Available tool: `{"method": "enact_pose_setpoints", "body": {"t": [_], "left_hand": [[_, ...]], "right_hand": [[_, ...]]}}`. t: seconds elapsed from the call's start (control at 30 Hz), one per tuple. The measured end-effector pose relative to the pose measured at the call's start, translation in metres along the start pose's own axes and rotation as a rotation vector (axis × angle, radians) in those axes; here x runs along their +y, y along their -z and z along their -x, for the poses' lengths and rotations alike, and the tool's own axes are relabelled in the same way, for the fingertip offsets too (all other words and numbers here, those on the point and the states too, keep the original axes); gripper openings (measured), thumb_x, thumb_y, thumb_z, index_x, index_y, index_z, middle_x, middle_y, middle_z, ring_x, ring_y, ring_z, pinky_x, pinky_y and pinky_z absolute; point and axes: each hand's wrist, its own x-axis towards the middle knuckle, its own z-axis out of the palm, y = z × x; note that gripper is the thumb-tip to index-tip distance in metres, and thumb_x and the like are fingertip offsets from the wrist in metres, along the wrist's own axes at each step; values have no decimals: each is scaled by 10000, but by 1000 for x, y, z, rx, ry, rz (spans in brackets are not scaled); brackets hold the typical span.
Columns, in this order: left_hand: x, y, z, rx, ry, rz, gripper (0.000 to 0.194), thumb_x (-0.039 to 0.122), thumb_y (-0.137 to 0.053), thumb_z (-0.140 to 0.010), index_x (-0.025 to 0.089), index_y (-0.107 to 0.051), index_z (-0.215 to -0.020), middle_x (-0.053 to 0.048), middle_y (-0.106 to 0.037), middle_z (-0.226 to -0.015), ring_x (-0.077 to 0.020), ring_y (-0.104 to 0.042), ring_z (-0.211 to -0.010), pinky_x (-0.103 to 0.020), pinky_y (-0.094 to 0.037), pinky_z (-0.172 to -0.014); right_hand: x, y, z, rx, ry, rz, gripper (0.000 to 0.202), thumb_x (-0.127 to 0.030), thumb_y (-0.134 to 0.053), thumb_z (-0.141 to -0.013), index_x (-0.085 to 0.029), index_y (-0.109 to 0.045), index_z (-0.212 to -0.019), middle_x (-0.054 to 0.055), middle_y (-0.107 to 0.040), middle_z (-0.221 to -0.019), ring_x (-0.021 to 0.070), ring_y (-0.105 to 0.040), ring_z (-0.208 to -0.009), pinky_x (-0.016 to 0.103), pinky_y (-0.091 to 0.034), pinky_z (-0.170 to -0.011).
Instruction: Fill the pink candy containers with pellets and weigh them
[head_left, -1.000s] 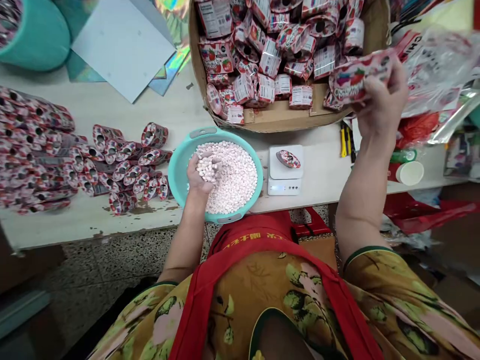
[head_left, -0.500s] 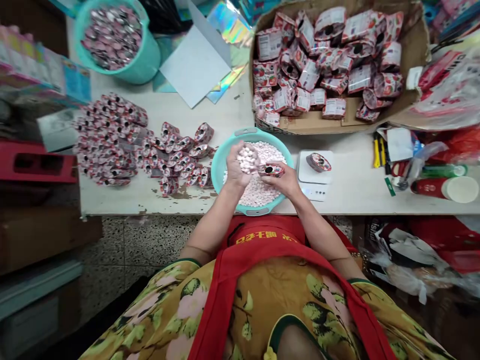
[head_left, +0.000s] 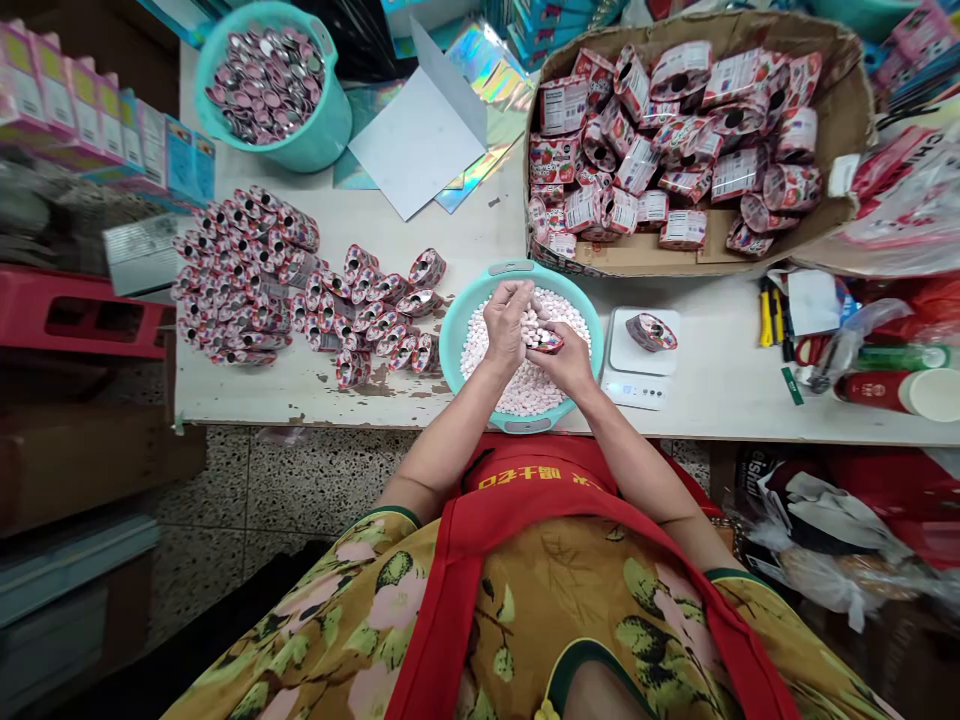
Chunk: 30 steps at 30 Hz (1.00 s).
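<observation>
Over the turquoise basin of small pale pink candies, my left hand is cupped around a heap of candies and tilted toward the right. My right hand grips a small red-and-white printed packet by its side. Candies lie at the packet's mouth, where the two hands meet, and hide its opening. Right of the basin, another printed packet rests on a white scale.
Many printed packets stand at the left. A cardboard box of packets is behind the basin, and a turquoise bucket of shiny round pieces at the back left. Cutters and a red cup lie right.
My left hand has turned from palm-up to tilted over the packet, and candies now cover the packet's opening. The whole view has shifted, so things appear farther right.
</observation>
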Motion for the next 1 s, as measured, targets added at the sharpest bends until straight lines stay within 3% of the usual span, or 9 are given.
{"method": "enact_pose_setpoints", "body": {"t": [0.4,0.63,1.0], "left_hand": [[-5,-6,-10,79,-9,-172,480,559,-733,-833,188,-485,-656,55,-509,-586,-70,-541,-533,-206,-451,-589],[2,-13,-3,87,34,-165,484,581,-713,-845,186,-492,-674,47,-530,-607,-65,-539,-521,-188,-438,-536],[1,-19,2,8,79,-97,502,629,-700,-837,191,-508,-685,56,-490,-559,-52,-470,-433,-188,-341,-422]], "right_hand": [[-3,0,-7,35,-93,10,460,-373,-820,-604,-202,-738,-1023,41,-694,-1015,271,-651,-1004,414,-508,-947],[-12,6,-4,33,-31,68,392,-297,-774,-638,-206,-729,-1016,46,-702,-1026,268,-651,-1017,414,-503,-954],[-12,15,-2,14,-32,19,406,-301,-781,-639,-219,-727,-1033,38,-706,-1021,259,-659,-992,409,-510,-941]]}}
